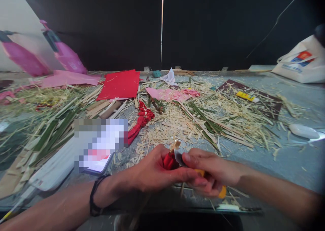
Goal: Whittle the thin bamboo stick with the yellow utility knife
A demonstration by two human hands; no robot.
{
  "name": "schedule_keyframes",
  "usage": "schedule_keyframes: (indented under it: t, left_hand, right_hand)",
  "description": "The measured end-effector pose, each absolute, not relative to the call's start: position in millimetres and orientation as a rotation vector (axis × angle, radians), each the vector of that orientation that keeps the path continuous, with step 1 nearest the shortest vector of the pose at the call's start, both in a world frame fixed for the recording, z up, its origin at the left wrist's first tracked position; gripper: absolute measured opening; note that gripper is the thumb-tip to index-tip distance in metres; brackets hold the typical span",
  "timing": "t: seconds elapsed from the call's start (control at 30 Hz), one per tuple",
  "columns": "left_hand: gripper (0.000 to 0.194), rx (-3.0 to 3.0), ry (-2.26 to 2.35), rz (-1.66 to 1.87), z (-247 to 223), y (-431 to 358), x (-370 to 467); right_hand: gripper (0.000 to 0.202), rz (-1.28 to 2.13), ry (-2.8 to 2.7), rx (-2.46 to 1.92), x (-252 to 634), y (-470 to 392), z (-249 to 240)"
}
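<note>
My left hand [157,168] is closed on a short pale strip [175,144] that looks like bamboo, its tip pointing up. Something red [169,161], which looks like cloth, shows between the fingers and thumb of that hand. In my right hand [209,170] is a knife with a grey blade [179,157] and a yellow handle [222,192]. The blade lies against or just beside the strip; I cannot tell which. Both hands meet near the table's front edge, with my left fingers reaching under the right hand. Pale shavings [162,129] lie just beyond.
A phone [98,165] lies at left beside a white board-like object [54,166]. Bamboo strips [48,141], a red sheet [120,85], twisted red cloth [139,122] and a yellow tube [246,96] litter the table. Pink spray bottles [67,56] and a white bag [301,66] stand behind.
</note>
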State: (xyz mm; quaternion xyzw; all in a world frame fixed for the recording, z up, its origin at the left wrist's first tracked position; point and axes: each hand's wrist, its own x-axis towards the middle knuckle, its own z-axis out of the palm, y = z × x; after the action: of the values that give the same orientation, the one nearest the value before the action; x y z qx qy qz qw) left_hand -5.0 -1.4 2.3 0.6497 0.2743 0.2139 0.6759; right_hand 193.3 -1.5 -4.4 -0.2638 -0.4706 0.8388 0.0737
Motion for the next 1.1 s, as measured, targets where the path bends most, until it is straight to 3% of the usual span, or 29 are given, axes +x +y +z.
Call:
schedule_keyframes:
  t: [1.1]
  left_hand:
    - [0.056,1.475,0.673,0.428,0.0,-4.4,-8.0]
  right_hand:
    - [0.065,2.583,-1.368,-0.688,192.5,-0.8,-12.4]
